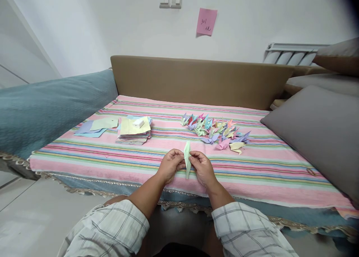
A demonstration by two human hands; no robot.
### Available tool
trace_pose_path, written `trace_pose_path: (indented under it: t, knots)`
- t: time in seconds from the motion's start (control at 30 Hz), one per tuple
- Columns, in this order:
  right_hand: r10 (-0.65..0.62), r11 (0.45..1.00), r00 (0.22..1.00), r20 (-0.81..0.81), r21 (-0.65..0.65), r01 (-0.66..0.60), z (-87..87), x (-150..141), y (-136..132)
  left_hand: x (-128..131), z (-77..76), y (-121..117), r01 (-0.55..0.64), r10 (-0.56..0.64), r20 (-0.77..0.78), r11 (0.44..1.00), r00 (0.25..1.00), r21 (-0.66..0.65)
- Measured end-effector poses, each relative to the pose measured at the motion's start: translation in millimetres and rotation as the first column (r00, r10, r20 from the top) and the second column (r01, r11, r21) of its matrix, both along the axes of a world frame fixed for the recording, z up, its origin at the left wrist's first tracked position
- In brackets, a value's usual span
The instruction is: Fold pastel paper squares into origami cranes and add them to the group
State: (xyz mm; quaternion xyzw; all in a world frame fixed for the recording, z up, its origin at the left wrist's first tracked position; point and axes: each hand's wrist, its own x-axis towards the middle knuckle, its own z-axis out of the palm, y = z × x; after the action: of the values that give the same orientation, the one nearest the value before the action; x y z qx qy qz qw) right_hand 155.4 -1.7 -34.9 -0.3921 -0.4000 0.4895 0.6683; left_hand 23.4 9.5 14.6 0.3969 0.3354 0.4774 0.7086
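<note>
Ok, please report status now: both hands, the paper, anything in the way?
Left hand and right hand pinching folded green paper, one each side. Paper birds and paper stack beyond, apart from hands.

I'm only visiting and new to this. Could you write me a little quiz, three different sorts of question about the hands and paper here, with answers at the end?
1. Multiple choice. The left hand and right hand both grip a folded paper piece. What colour is it?
a) bright red
b) pale green
c) dark purple

2. True or false? A small white block sits on top of the paper stack.

3. Fill in the blank: Seen from the wearer's side, the folded paper cranes lie to the ____ of the paper stack.

Key: 1 b; 2 true; 3 right.
</note>
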Motion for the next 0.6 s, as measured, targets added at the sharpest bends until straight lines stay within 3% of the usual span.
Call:
trace_pose_path:
  t: [0.23,0.6]
  knots:
    - [0.021,1.000,0.997,0.069,0.007,-0.022,0.3,1.0,-2.3,2.1,-11.3,3.8,-0.018,0.019,-0.013,0.998,1.000,0.057]
    - [0.043,0.999,0.985,0.166,-0.006,-0.043,9.6,-3.4,-6.9,7.5,-20.5,2.5,-0.155,0.169,-0.084,0.976,0.982,0.153]
